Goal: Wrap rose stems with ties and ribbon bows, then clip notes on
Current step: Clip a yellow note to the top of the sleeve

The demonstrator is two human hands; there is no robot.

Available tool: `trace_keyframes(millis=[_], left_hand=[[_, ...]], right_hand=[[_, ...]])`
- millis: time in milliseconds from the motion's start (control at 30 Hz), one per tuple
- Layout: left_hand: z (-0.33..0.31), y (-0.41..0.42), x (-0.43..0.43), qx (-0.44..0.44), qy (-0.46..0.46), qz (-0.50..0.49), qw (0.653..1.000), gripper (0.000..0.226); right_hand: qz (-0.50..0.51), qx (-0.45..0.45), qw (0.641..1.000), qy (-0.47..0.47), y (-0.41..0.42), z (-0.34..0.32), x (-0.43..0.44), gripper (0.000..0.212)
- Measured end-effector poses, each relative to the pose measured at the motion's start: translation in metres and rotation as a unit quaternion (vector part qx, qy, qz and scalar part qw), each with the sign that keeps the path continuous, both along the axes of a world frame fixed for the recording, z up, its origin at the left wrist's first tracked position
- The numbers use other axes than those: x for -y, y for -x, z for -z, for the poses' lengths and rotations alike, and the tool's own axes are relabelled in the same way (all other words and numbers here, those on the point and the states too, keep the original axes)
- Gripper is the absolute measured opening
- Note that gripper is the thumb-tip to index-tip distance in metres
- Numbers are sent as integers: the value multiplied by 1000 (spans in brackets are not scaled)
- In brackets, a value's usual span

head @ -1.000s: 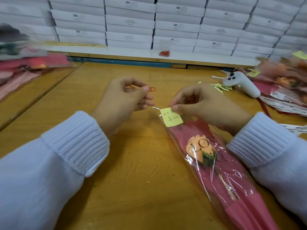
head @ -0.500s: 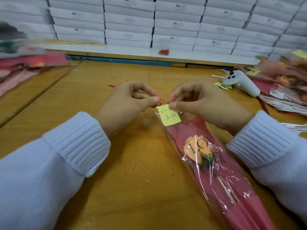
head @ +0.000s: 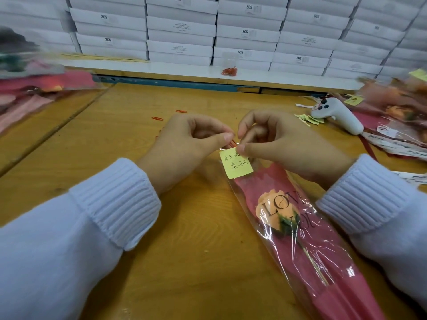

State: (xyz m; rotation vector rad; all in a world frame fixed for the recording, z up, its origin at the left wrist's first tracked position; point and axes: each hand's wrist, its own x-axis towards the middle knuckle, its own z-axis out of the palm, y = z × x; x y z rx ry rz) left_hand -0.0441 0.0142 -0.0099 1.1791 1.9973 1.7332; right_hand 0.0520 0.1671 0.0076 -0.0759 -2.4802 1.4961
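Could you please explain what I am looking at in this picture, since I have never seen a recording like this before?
There is no machine here: a person works with two bare hands, and one camera worn on the head looks forward and down at them. That is why you see white sleeves reaching in from below. The left hand pinches a red paper clip. The right hand pinches a yellow note against the top of a wrapped rose, an orange flower in red paper and clear film, lying on the wooden table. The clip sits at the note's upper edge. Further back lie loose paper clips, to the right a white controller, at both sides more wrapped roses, and behind them stacked white boxes.
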Motion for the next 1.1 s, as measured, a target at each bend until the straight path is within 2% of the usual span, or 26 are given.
trace_keyframes(millis=[300, 533, 633, 800, 1000, 1100], left_hand=[[0, 1, 1, -33, 21, 2, 999, 12], [2, 0, 2, -5, 37, 25, 999, 10], [3, 0, 2, 1, 66, 44, 997, 17], [5, -2, 0, 12, 57, 14, 998, 25], [5, -3, -2, -17, 63, -25, 998, 9], [6, -4, -1, -46, 66, -30, 996, 29]], right_hand=[[-13, -1, 1000, 11, 0, 1, -2, 19], [-4, -5, 1000, -9, 1, 2, -5, 17], [1, -7, 1000, -13, 1, 2, -5, 16], [20, -12, 1000, -14, 1, 2, -6, 13], [27, -9, 999, -14, 1, 2, -4, 9], [33, -5, 999, -14, 0, 1, -4, 8]])
